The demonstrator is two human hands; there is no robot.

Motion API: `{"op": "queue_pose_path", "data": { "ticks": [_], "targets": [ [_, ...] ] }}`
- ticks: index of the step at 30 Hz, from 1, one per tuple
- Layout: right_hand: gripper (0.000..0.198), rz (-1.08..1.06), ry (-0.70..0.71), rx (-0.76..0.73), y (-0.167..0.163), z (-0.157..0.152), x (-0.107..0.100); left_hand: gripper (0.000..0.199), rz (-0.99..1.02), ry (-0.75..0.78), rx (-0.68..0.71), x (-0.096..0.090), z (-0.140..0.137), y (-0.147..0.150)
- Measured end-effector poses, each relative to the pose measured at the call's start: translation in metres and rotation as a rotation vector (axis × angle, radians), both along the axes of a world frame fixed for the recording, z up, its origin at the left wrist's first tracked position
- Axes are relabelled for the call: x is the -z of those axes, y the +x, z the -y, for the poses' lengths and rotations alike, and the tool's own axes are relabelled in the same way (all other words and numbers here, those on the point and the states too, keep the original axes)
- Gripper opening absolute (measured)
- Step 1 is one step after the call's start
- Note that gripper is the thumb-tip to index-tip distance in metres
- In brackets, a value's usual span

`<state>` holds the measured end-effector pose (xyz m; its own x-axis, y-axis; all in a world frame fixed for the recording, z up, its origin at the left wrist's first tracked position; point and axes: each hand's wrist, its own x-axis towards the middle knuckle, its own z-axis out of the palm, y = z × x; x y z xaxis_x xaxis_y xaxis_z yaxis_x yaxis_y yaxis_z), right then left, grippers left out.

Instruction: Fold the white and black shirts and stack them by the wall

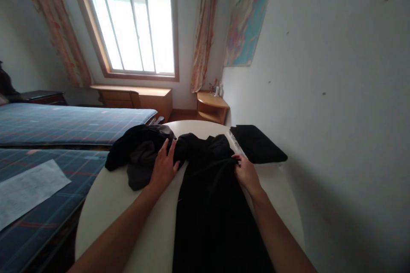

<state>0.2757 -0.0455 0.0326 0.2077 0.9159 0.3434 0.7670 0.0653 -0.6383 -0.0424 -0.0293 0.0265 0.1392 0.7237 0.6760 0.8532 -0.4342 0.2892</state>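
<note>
A long black garment [213, 204] lies stretched along a round white table [150, 222], its near end running out of view at the bottom; its exact kind is unclear. My right hand [247, 174] pinches the garment's right edge near the far end. On the other side, my left hand [165, 163] rests with fingers apart on the dark cloth at the garment's left edge. Beside it is a crumpled heap of black and dark grey clothing [137, 151]. A folded black cloth [258, 143] sits at the table's far right, on something pale and plastic-looking.
Left of the table stand beds with blue plaid mattresses [80, 126]; a white paper sheet [30, 190] lies on the nearer one. A white wall [346, 128] rises close on the right. Beyond are a wooden desk [153, 100], a corner shelf [213, 102] and a window [134, 25].
</note>
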Motion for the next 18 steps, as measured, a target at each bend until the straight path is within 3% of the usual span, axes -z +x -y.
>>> {"op": "queue_pose_path", "data": {
  "ticks": [2, 4, 7, 9, 13, 18],
  "targets": [
    [0.039, -0.019, 0.094, 0.092, 0.007, -0.003, -0.003, 0.064, 0.000, -0.052, -0.119, -0.004, 0.001, -0.002],
    [0.037, -0.037, 0.127, 0.124, 0.009, -0.003, -0.006, 0.044, -0.025, -0.182, -0.150, -0.009, 0.005, 0.000],
    [0.032, -0.046, 0.084, 0.053, 0.004, -0.001, -0.004, 0.022, -0.103, -0.400, -0.015, -0.014, 0.015, 0.009],
    [0.035, -0.008, 0.040, -0.036, -0.001, 0.001, 0.002, 0.024, -0.166, -0.444, 0.109, -0.012, 0.021, 0.016],
    [0.033, 0.002, -0.003, -0.180, -0.002, 0.000, 0.014, 0.046, -0.227, -0.420, 0.278, -0.001, 0.027, 0.027],
    [0.032, -0.111, 0.072, -0.069, 0.010, -0.008, 0.010, 0.039, -0.032, -0.469, 0.325, 0.005, 0.021, 0.027]
  ]
}}
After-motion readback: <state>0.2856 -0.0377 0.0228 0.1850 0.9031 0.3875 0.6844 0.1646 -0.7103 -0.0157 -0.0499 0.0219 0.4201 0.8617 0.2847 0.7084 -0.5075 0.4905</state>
